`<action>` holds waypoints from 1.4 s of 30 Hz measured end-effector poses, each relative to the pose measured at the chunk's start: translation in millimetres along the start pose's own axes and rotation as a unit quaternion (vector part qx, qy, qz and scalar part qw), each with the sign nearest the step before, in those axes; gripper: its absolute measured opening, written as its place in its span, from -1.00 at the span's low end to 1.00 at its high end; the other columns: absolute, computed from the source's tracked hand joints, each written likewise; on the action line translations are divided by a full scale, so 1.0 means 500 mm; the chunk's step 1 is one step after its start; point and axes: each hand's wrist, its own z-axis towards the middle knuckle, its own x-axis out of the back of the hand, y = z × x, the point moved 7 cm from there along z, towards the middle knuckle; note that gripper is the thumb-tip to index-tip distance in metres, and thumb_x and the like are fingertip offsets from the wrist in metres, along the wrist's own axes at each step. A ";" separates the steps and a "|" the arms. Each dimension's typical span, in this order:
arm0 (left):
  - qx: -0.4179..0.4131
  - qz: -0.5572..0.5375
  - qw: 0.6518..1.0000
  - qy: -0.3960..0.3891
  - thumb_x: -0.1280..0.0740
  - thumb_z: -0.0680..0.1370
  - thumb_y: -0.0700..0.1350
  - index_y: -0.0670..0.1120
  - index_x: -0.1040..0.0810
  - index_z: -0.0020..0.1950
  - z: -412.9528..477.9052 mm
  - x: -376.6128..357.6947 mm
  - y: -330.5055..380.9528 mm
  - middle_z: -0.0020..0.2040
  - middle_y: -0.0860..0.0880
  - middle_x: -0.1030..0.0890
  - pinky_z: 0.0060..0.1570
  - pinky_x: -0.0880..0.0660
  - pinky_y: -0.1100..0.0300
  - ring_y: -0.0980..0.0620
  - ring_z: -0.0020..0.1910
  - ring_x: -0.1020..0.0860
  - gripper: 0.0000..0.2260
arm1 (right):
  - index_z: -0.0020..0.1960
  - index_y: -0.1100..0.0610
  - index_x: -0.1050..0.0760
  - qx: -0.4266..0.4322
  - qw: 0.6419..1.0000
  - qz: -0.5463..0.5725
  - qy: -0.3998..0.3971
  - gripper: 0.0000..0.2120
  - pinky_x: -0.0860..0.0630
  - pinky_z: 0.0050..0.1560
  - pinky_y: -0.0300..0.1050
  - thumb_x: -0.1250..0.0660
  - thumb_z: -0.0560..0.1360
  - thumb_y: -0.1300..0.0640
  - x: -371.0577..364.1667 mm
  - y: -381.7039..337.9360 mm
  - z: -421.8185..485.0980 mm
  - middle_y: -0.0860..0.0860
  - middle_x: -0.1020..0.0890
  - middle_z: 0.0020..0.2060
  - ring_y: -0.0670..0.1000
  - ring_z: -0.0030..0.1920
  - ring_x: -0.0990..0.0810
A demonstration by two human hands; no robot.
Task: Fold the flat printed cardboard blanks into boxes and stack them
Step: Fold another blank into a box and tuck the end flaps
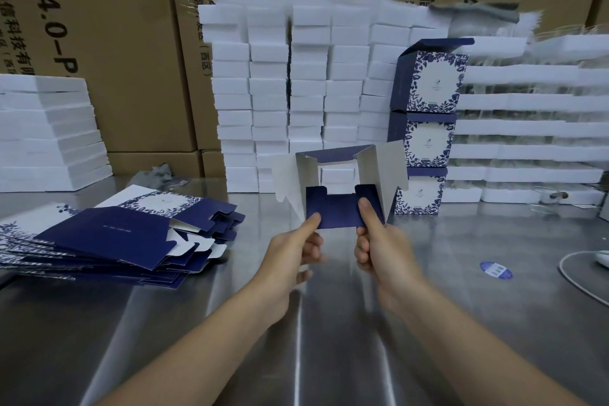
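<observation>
Half-folded blank (339,188): navy matte outside, grey board inside (flaps splayed). Left hand (298,247) and right hand (379,247) each pinch-grip its navy bottom flap above the steel desk (329,323).

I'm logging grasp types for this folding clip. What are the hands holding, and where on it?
One half-opened box blank: the left hand and right hand pinch opposite sides of its dark blue flap.
</observation>
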 end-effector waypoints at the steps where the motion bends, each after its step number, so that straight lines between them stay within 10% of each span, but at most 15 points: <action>1: -0.007 -0.022 1.000 -0.011 -0.44 0.56 0.24 0.05 -0.66 -0.29 -0.001 -0.004 0.003 -0.34 0.03 -0.55 -0.12 -0.43 0.11 0.07 -0.20 -0.67 -0.66 | -0.18 0.13 -0.45 0.002 1.000 0.001 -0.003 -0.50 -0.27 -0.52 -0.29 -0.42 0.55 -0.30 -0.002 -0.002 -0.001 -0.05 -0.36 -0.52 -0.06 -0.53 -0.32; 12: -0.068 -0.042 0.996 -0.027 -0.37 0.65 0.15 0.06 -0.59 -0.26 -0.017 -0.020 0.027 -0.31 0.03 -0.51 -0.11 -0.42 0.12 0.11 -0.27 -0.56 -0.68 | -0.15 0.12 -0.59 -0.017 0.991 0.000 -0.135 -0.78 -0.39 -0.34 -0.18 -0.38 0.61 0.01 -0.056 -0.005 -0.035 0.02 -0.52 -0.40 -0.03 -0.42 -0.50; 42: -0.010 -0.020 1.000 0.007 -0.33 0.59 -0.02 0.01 -0.44 -0.35 -0.045 -0.037 0.009 -0.39 0.00 -0.42 -0.17 -0.40 0.12 0.06 -0.39 -0.43 -0.69 | -0.30 0.11 -0.42 -0.005 0.998 -0.026 -0.053 -0.71 -0.28 -0.46 -0.22 -0.17 0.59 0.17 -0.071 0.005 -0.075 -0.04 -0.40 -0.56 -0.07 -0.56 -0.33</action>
